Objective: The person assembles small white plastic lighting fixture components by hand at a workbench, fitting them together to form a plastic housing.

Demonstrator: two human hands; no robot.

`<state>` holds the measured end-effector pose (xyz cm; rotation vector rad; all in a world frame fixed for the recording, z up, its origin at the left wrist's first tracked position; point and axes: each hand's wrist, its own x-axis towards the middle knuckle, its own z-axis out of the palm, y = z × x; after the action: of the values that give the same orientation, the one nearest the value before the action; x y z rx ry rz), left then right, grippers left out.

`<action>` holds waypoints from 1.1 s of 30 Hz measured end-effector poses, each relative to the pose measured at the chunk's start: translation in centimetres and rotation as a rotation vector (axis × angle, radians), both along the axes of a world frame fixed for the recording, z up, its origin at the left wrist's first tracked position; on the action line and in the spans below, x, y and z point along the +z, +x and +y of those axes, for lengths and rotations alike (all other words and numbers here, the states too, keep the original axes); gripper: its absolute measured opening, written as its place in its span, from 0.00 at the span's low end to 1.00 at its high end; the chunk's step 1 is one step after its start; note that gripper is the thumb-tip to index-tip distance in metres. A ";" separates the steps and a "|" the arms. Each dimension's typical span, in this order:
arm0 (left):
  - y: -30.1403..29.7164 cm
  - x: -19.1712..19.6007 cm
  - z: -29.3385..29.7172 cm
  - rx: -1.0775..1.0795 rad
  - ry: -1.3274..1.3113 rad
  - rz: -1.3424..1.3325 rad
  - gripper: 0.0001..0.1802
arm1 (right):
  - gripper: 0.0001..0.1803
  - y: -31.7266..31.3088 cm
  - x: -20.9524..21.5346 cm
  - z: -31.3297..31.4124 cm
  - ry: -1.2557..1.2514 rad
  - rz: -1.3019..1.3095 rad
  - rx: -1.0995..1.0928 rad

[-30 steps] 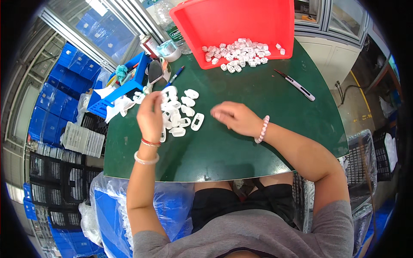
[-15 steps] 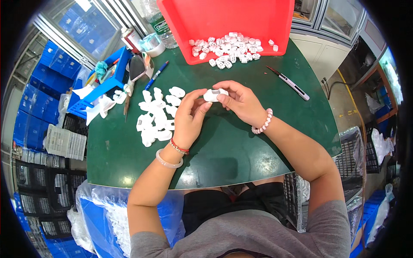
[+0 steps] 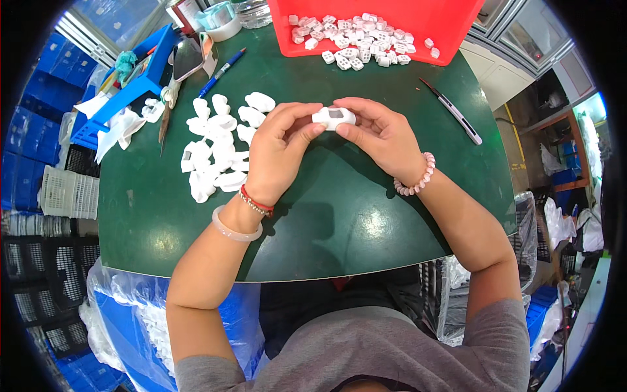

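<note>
Above the middle of the table I hold a small white plastic shell (image 3: 334, 124) between both hands. A grey rectangular recess shows on its upper side. My left hand (image 3: 277, 147) pinches its left end between thumb and fingers. At the right end, my right hand (image 3: 385, 137) has a like grip, fingertips partly hidden behind the piece. To the left of my left hand lies a loose heap of similar white rounded plastic parts (image 3: 222, 124), one with a grey patch. Several small white blocks with round holes (image 3: 349, 53) rest in the red bin at the far side.
The red bin (image 3: 385, 10) stands on the green table (image 3: 326, 215). At right lies a pen-like tool (image 3: 450, 111) with a dark thin tip. A blue pen (image 3: 222, 72), a phone (image 3: 188, 59) and a blue organiser tray (image 3: 124, 98) are at far left. Tape rolls (image 3: 222, 23) stand behind.
The white shell has been turned, so its grey recess shows more fully. Both hands stay on it. The whole view has shifted, with the bin now nearer the top edge.
</note>
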<state>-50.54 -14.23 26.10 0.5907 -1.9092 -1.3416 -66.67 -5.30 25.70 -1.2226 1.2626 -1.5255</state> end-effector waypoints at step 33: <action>-0.3 -0.4 0.7 -0.186 0.569 0.241 0.38 | 0.18 1.3 0.9 0.6 -0.326 0.713 -0.043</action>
<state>-50.82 -13.57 25.71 0.4957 -1.4086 -2.0011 -65.35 -4.65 26.61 -2.0861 1.5110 -1.4046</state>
